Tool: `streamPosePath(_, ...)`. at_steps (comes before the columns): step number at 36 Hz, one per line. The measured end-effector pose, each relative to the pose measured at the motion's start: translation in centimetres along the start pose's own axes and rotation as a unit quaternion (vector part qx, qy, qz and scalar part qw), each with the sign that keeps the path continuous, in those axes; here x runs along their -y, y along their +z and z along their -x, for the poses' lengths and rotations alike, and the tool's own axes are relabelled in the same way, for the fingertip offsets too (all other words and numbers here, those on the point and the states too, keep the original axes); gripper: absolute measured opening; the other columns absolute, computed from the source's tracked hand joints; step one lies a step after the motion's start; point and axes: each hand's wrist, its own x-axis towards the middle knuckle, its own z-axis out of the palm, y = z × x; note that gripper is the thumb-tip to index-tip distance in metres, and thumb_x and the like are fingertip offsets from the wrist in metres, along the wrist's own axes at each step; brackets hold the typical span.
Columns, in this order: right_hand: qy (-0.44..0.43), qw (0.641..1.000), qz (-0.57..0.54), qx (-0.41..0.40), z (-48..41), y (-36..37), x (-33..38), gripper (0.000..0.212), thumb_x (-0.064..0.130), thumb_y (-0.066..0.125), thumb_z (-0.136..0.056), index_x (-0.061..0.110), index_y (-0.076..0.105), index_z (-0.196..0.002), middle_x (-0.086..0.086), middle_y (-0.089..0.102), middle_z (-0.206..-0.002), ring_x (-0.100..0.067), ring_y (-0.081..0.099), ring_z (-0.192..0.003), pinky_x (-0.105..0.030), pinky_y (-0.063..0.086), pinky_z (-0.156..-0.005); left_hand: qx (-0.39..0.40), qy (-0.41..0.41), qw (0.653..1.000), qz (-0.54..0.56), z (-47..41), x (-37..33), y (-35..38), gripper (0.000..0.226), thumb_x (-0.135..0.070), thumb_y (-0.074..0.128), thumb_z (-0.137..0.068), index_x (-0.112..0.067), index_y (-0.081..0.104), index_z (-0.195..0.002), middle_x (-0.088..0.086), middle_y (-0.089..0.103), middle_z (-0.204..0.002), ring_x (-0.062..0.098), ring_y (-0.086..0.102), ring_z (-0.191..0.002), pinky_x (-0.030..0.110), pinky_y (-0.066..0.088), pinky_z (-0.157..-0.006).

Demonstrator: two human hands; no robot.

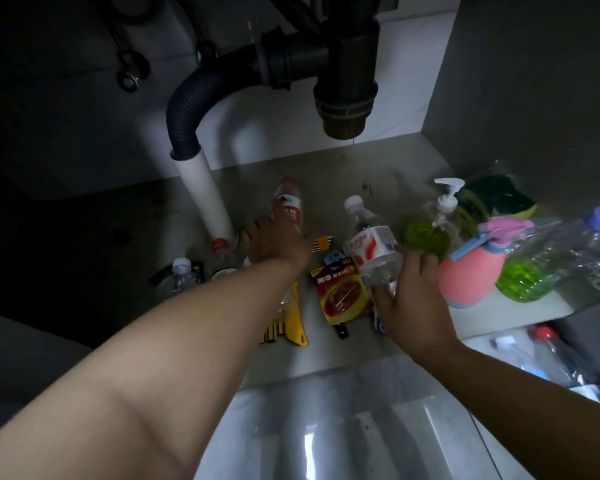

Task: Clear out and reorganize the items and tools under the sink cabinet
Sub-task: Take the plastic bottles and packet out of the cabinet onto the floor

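Interior of the under-sink cabinet, head view, read from left to right. At the dim left stand a small white-capped bottle (182,268) and a red-capped bottle (219,245), just beside the white drain pipe (205,199), which rises into a black corrugated hose (194,109). The left hand (274,244) reaches deep over the cabinet floor (378,168) to the foot of a red-labelled bottle (288,202). Its back faces the camera and its fingers are hidden, so a grip cannot be told. A yellow tool (297,320) lies partly under that forearm. At centre lies a red-and-yellow packet (343,296), below the dark sink trap (345,98). The right hand (413,306) has its fingers curled round the lower body of a clear water bottle (371,244) with a white cap and a red-and-white label, tilted to the left. Further right stand a green disc (426,237), a pump dispenser (447,202) and a pink spray bottle (471,271), with a green-and-yellow sponge (503,195) behind them. At the far right is a large clear bottle (551,258) with a blue cap, leaning — green liquid pools in its lower part.
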Motion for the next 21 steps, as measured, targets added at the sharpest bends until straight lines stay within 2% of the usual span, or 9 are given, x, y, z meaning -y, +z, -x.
streamPosePath(2, -0.002, 0.999, -0.032, 0.006, 0.4, -0.8, 0.2, 0.058, 0.026, 0.067, -0.092, 0.008, 0.038, -0.140, -0.015, 0.039, -0.133, -0.030, 0.047, -0.114, -0.034, 0.046, -0.088, -0.020, 0.014, 0.999, 0.037, 1.4, 0.1, -0.8, 0.087, -0.050, 0.065, -0.085, -0.024, 0.023, -0.156, 0.015, 0.048, -0.144, 0.037, 0.039, -0.134, 0.048, 0.033, -0.112)
streamPosePath(5, -0.023, 0.998, -0.060, 0.022, 1.8, -2.8, 0.3, 0.054, 0.027, 0.067, -0.092, 0.011, 0.040, -0.136, -0.009, 0.039, -0.126, -0.026, 0.049, -0.110, -0.035, 0.048, -0.087, -0.010, 0.021, 0.990, 0.139, 4.4, -0.2, -1.7, 0.085, -0.051, 0.070, -0.078, -0.031, 0.031, -0.151, 0.009, 0.052, -0.140, 0.035, 0.048, -0.128, 0.049, 0.043, -0.106)
streamPosePath(7, -0.051, 0.996, -0.061, 0.031, 3.6, -4.4, 0.0, 0.050, 0.030, 0.066, -0.092, 0.016, 0.040, -0.133, -0.004, 0.037, -0.123, -0.023, 0.052, -0.104, -0.034, 0.049, -0.083, 0.004, 0.028, 0.982, 0.188, 7.1, -0.4, -2.1, 0.080, -0.051, 0.069, -0.073, -0.034, 0.037, -0.144, 0.005, 0.056, -0.134, 0.032, 0.057, -0.119, 0.045, 0.050, -0.099)
streamPosePath(10, -0.056, 0.997, -0.050, 0.035, 7.4, -6.8, -1.2, 0.051, 0.037, 0.061, -0.091, 0.024, 0.036, -0.134, 0.004, 0.035, -0.120, -0.021, 0.054, -0.103, -0.037, 0.051, -0.080, 0.015, 0.088, 0.975, 0.202, 12.2, -0.9, -2.1, 0.080, -0.051, 0.065, -0.064, -0.037, 0.041, -0.139, 0.001, 0.058, -0.128, 0.027, 0.059, -0.113, 0.038, 0.052, -0.093)
streamPosePath(13, -0.011, 0.998, -0.053, 0.029, 12.0, -9.0, -3.9, 0.060, 0.038, 0.063, -0.091, 0.026, 0.033, -0.141, 0.007, 0.035, -0.125, -0.018, 0.055, -0.108, -0.036, 0.051, -0.082, 0.043, 0.140, 0.963, 0.227, 17.2, -1.6, -1.2, 0.083, -0.048, 0.070, -0.069, -0.038, 0.039, -0.145, -0.003, 0.054, -0.134, 0.019, 0.056, -0.118, 0.036, 0.050, -0.098)
streamPosePath(16, 0.027, 0.998, -0.045, 0.040, 17.2, -10.7, -7.4, 0.060, 0.043, 0.064, -0.091, 0.029, 0.032, -0.139, 0.014, 0.033, -0.126, -0.013, 0.054, -0.110, -0.030, 0.050, -0.081, 0.086, 0.163, 0.955, 0.234, 22.1, -2.6, 0.2, 0.081, -0.058, 0.066, -0.075, -0.045, 0.031, -0.147, -0.012, 0.051, -0.138, 0.013, 0.056, -0.119, 0.035, 0.052, -0.098)
streamPosePath(18, 0.055, 0.996, -0.033, 0.058, 20.6, -11.3, -9.7, 0.059, 0.047, 0.063, -0.090, 0.031, 0.033, -0.138, 0.017, 0.032, -0.125, -0.010, 0.053, -0.109, -0.028, 0.052, -0.082, 0.122, 0.161, 0.946, 0.254, 25.3, -3.2, 1.5, 0.075, -0.064, 0.062, -0.079, -0.047, 0.032, -0.145, -0.015, 0.052, -0.137, 0.008, 0.057, -0.117, 0.036, 0.053, -0.099)
streamPosePath(21, 0.120, 0.989, -0.013, 0.088, 24.2, -11.4, -13.0, 0.060, 0.048, 0.065, -0.089, 0.032, 0.033, -0.137, 0.012, 0.037, -0.134, -0.010, 0.055, -0.113, -0.023, 0.052, -0.088, 0.171, 0.136, 0.935, 0.280, 29.8, -4.0, 3.7, 0.062, -0.069, 0.061, -0.078, -0.052, 0.039, -0.134, -0.022, 0.058, -0.126, 0.001, 0.060, -0.109, 0.033, 0.055, -0.093)
